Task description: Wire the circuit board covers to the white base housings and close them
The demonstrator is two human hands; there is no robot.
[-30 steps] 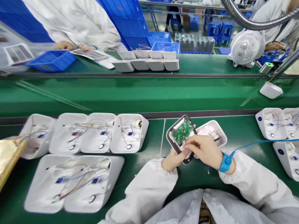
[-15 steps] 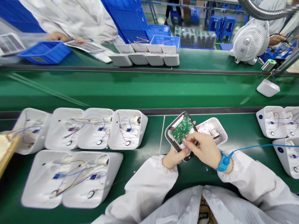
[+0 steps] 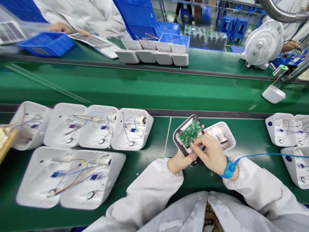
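Observation:
A green circuit board (image 3: 190, 133) sits inside a white cover with a dark rim (image 3: 179, 141), tilted up off the bench. My left hand (image 3: 180, 162) grips this cover from below, its thumb on the lower edge. Above it, my right hand (image 3: 209, 151) is closed, thumb and fingertips pinched at the board's lower right corner. What lies in that pinch is too small and hidden to make out. Just behind my right hand rests a white housing (image 3: 229, 137) with a round part inside, partly covered by the hand. A blue wrist strap (image 3: 229, 168) with a cord circles my right wrist.
Several open white housings (image 3: 131, 129) with loose wires stand to the left, more (image 3: 280, 129) to the right. A green conveyor belt (image 3: 145, 87) runs beyond, carrying a small white housing (image 3: 274, 94). Across it are a fan (image 3: 262, 45), a blue bin (image 3: 47, 43) and a co-worker's sleeves (image 3: 82, 16).
The view has shifted and tilted slightly. My hands keep almost the same hold on the cover and board. The small white housing on the belt has moved a little left.

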